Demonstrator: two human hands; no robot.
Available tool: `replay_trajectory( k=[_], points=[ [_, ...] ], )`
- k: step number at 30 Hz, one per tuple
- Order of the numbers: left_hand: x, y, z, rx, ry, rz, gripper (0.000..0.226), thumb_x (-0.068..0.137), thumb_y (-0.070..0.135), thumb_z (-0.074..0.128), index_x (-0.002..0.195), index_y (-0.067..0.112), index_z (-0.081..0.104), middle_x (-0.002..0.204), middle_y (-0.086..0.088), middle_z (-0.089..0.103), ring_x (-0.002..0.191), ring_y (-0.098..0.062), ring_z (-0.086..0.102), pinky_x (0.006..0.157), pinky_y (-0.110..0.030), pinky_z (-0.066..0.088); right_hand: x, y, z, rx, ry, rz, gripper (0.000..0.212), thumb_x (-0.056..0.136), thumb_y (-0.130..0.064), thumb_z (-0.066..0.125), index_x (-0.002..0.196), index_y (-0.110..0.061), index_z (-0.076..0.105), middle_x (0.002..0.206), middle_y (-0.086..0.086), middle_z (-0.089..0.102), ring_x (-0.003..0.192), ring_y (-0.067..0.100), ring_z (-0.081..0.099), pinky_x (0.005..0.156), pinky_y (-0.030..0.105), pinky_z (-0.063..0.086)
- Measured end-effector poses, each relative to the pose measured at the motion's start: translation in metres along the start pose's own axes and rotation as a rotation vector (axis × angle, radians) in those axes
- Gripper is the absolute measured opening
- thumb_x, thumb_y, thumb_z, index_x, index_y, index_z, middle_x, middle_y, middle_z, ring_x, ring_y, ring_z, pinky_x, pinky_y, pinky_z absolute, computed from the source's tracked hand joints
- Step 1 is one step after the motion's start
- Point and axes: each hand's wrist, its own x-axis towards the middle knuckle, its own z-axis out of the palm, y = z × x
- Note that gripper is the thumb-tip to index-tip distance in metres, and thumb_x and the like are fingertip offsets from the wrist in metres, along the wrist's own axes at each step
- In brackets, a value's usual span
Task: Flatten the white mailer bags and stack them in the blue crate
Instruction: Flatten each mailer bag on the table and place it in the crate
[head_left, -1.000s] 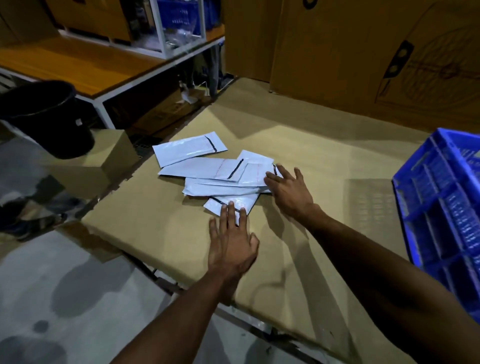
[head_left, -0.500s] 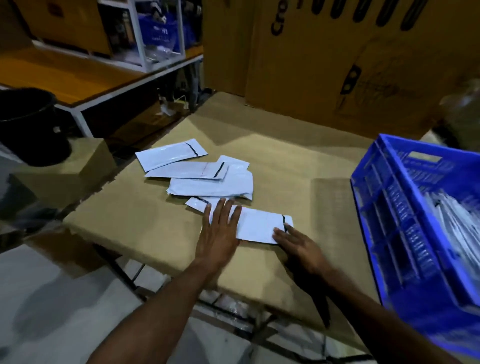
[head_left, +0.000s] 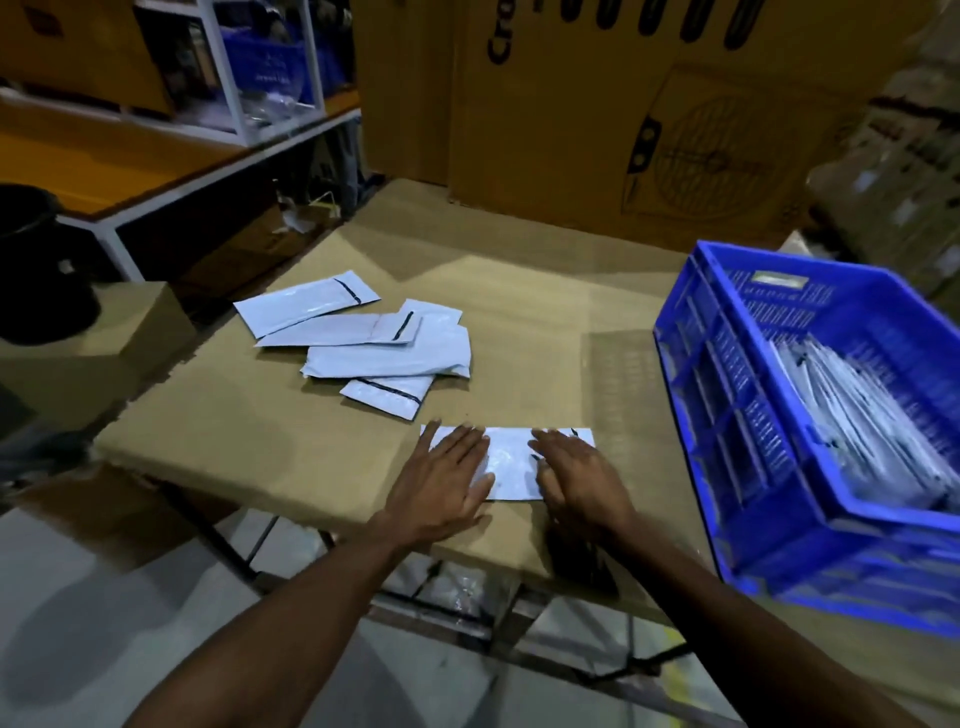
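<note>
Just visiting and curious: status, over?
Both hands, left and right, flat on one mailer. Five loose mailers wait. Blue crate part filled. Nothing blocking.

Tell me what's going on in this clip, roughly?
A person is pressing one white mailer bag flat on the cardboard-covered table, left hand on its left part and right hand on its right, fingers straight. A loose pile of mailer bags waits farther back on the table. The blue crate at the right already holds a stack of white bags.
</note>
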Motion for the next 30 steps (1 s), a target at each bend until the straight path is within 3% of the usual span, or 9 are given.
replay_trajectory(
  k=[2, 4, 7, 10, 12, 16, 22, 30],
  points=[
    [0.013, 0.01, 0.003, -0.048, 0.059, -0.01, 0.044, 0.095, 0.025, 0.049, 0.127, 0.002, 0.066, 0.131, -0.015, 0.066, 0.124, -0.027, 0.062, 0.113, -0.047, 0.037, 0.016, -0.014, 0.007, 0.045, -0.015, -0.011, 0.045, 0.092, -0.025, 0.039, 0.123, -0.002, 0.063, 0.129, 0.015, 0.064, 0.116, 0.031, 0.059, 0.101, 0.038, 0.043],
    [0.025, 0.026, 0.006, -0.142, -0.014, -0.105, 0.052, 0.086, 0.02, 0.043, 0.128, -0.003, 0.063, 0.128, -0.021, 0.066, 0.12, -0.034, 0.064, 0.112, -0.044, 0.038, 0.028, -0.017, 0.017, 0.074, -0.101, -0.027, 0.045, 0.092, -0.023, 0.037, 0.124, 0.0, 0.058, 0.124, 0.017, 0.063, 0.112, 0.035, 0.057, 0.098, 0.035, 0.038],
    [0.025, 0.039, 0.022, -0.11, -0.116, -0.169, 0.071, 0.085, 0.03, 0.025, 0.143, -0.005, 0.05, 0.145, -0.023, 0.053, 0.136, -0.037, 0.051, 0.116, -0.05, 0.037, 0.026, -0.009, 0.037, 0.042, -0.221, 0.03, 0.057, 0.094, -0.031, 0.028, 0.137, 0.0, 0.049, 0.138, 0.018, 0.054, 0.126, 0.036, 0.051, 0.104, 0.044, 0.039],
    [0.021, 0.038, 0.03, -0.006, -0.105, -0.22, 0.067, 0.093, 0.035, 0.024, 0.148, 0.007, 0.049, 0.154, -0.01, 0.048, 0.144, -0.025, 0.043, 0.117, -0.048, 0.035, 0.011, 0.001, 0.049, -0.05, -0.193, 0.056, 0.056, 0.098, -0.034, 0.032, 0.144, -0.005, 0.046, 0.149, 0.01, 0.047, 0.138, 0.028, 0.044, 0.111, 0.051, 0.036],
    [0.021, 0.036, 0.031, 0.035, -0.111, -0.269, 0.063, 0.097, 0.037, 0.024, 0.148, 0.012, 0.051, 0.154, -0.005, 0.049, 0.144, -0.022, 0.043, 0.117, -0.049, 0.036, 0.007, 0.004, 0.047, -0.128, -0.191, 0.069, 0.055, 0.1, -0.038, 0.033, 0.145, -0.01, 0.047, 0.151, 0.005, 0.045, 0.139, 0.025, 0.042, 0.112, 0.051, 0.034],
    [0.022, 0.035, 0.033, 0.053, -0.142, -0.255, 0.069, 0.098, 0.041, 0.011, 0.158, 0.015, 0.032, 0.165, -0.002, 0.03, 0.153, -0.023, 0.024, 0.124, -0.049, 0.017, 0.001, 0.014, 0.04, -0.219, -0.209, 0.192, 0.061, 0.1, -0.051, 0.026, 0.151, -0.02, 0.039, 0.158, -0.001, 0.036, 0.145, 0.022, 0.033, 0.116, 0.05, 0.025],
    [0.019, 0.034, 0.022, 0.048, -0.19, -0.226, 0.078, 0.093, 0.049, -0.002, 0.162, 0.019, 0.016, 0.17, 0.001, 0.012, 0.157, -0.022, 0.007, 0.126, -0.046, 0.002, -0.006, 0.02, 0.033, -0.243, -0.236, 0.272, 0.068, 0.095, -0.066, 0.015, 0.154, -0.032, 0.027, 0.162, -0.003, 0.026, 0.149, 0.024, 0.02, 0.117, 0.049, 0.019],
    [-0.012, -0.006, -0.004, 0.075, -0.278, -0.319, 0.075, 0.094, 0.056, -0.002, 0.163, 0.027, 0.0, 0.169, 0.011, -0.012, 0.156, -0.018, -0.011, 0.125, -0.048, -0.002, -0.004, 0.017, 0.028, -0.21, -0.332, 0.336, 0.074, 0.091, -0.07, 0.01, 0.157, -0.036, 0.004, 0.166, -0.004, 0.0, 0.152, 0.021, -0.003, 0.121, 0.045, 0.002]
  ],
)
